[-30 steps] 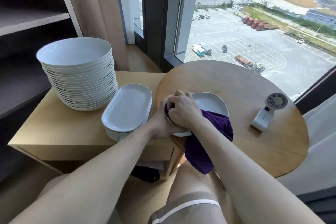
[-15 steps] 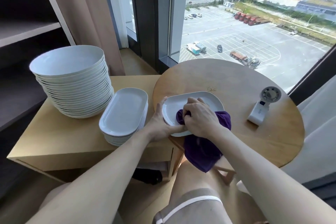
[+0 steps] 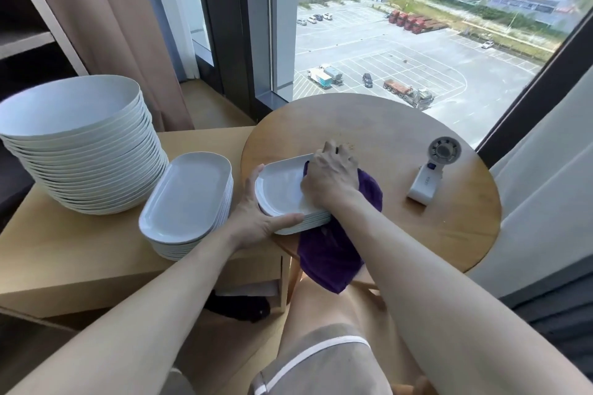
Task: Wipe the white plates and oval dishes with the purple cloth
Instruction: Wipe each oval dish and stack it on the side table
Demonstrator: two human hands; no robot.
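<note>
A low stack of white dishes (image 3: 282,192) lies on the round wooden table (image 3: 401,138) at its left edge. My left hand (image 3: 256,218) grips the stack's near-left rim, thumb along the front edge. My right hand (image 3: 332,175) presses the purple cloth (image 3: 327,253) onto the right half of the top dish, fingers curled over the cloth. The cloth's loose end hangs off the table edge over my lap. A stack of white oval dishes (image 3: 189,202) and a tall stack of round white plates (image 3: 77,138) stand to the left.
Both left stacks rest on a low wooden cabinet (image 3: 64,247) beside the table. A small white handheld fan (image 3: 430,173) lies on the table's right side. A curtain (image 3: 106,26) and a large window (image 3: 417,26) stand behind; dark shelving fills the far left.
My right hand has slid the cloth from the dish's near-left edge across to its right, far side. My left hand stays on the rim. The camera has tilted slightly.
</note>
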